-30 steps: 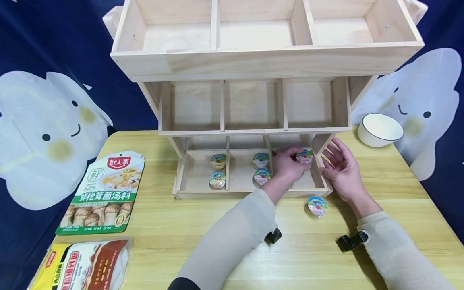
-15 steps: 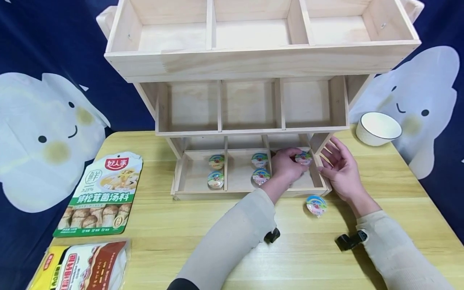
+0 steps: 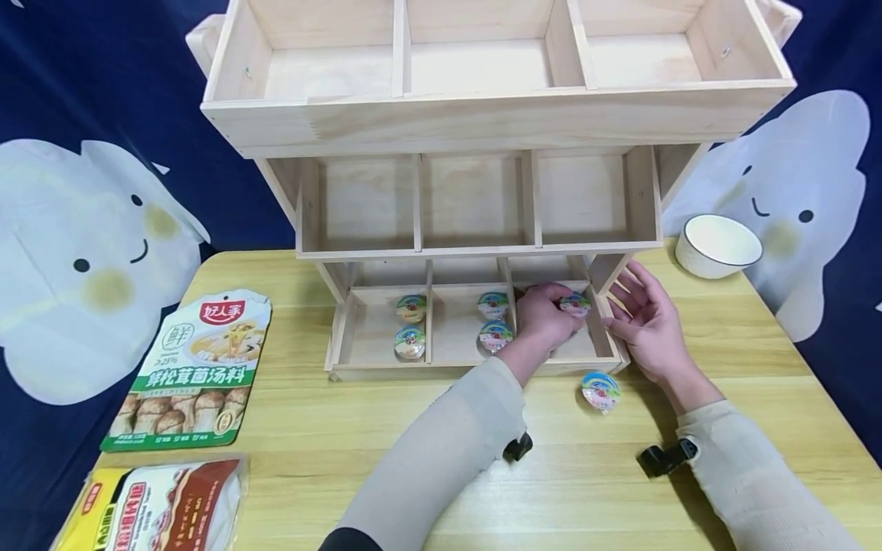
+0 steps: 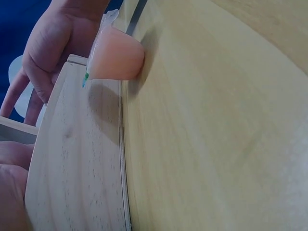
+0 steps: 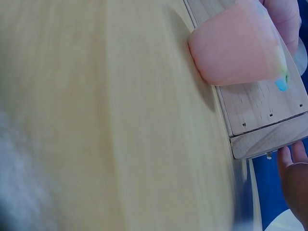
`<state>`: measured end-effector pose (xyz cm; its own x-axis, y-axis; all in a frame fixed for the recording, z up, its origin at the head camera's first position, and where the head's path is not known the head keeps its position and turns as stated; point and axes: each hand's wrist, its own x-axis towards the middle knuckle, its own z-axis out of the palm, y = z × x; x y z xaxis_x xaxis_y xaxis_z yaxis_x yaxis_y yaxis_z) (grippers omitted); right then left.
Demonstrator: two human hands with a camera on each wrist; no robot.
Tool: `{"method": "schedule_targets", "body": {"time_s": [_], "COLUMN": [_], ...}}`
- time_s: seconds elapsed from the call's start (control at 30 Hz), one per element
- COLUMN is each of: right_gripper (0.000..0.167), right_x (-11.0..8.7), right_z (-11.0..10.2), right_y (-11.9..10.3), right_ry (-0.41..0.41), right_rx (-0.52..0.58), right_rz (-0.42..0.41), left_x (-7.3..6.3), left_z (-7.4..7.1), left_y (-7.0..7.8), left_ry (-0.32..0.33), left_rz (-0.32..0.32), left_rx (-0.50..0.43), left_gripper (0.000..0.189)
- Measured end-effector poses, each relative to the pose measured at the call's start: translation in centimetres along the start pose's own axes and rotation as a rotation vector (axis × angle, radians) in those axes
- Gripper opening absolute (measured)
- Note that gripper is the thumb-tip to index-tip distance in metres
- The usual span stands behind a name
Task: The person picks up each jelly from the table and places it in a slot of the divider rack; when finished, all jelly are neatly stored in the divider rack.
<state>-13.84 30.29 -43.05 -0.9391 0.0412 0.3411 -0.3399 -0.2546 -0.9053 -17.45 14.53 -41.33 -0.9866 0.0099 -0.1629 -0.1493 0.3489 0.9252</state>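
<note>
In the head view my left hand [image 3: 546, 315] grips a small jelly cup [image 3: 575, 304] with a printed foil lid, inside the right compartment of the bottom wooden tray [image 3: 413, 372]. Part of the cup is hidden by the fingers. My right hand [image 3: 646, 325] rests against that tray's outer right side, fingers loosely bent. On the table before the tray stands another jelly cup [image 3: 601, 392], its pink body [image 5: 236, 50] plain in the right wrist view. Two jelly cups [image 3: 494, 335] line the middle compartment's right side, and two more [image 3: 410, 342] sit in the left compartment.
Above the bottom tray rise the rack's middle tier [image 3: 475, 249] and overhanging top tier [image 3: 496, 122], both divided into three compartments. A white bowl [image 3: 718, 246] stands at the back right. A green mushroom soup packet [image 3: 189, 367] and another food packet [image 3: 155, 505] lie at left.
The jelly cup in my left hand has come down very slightly within the right compartment. My right hand stays at the tray's side, and the head view shifts a little.
</note>
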Motion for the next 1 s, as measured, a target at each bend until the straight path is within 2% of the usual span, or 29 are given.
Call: {"method": "schedule_targets", "body": {"time_s": [0.53, 0.73, 1.0], "right_gripper": [0.099, 0.099, 0.099], "right_x": [0.0, 0.0, 0.0], "right_z": [0.1, 0.2, 0.2], "right_y": [0.0, -0.1, -0.1], "right_ry": [-0.001, -0.003, -0.003], "right_rx": [-0.001, 0.001, 0.011], "right_rz": [-0.002, -0.005, -0.009], "left_x": [-0.1, -0.6, -1.8], "left_z": [-0.1, -0.8, -1.9], "left_y": [-0.1, 0.2, 1.0], "left_ry": [-0.006, 0.01, 0.055], "left_rz": [0.034, 0.08, 0.17], "left_rx": [0.031, 0.057, -0.027], "left_gripper": [0.048, 0.054, 0.055]}}
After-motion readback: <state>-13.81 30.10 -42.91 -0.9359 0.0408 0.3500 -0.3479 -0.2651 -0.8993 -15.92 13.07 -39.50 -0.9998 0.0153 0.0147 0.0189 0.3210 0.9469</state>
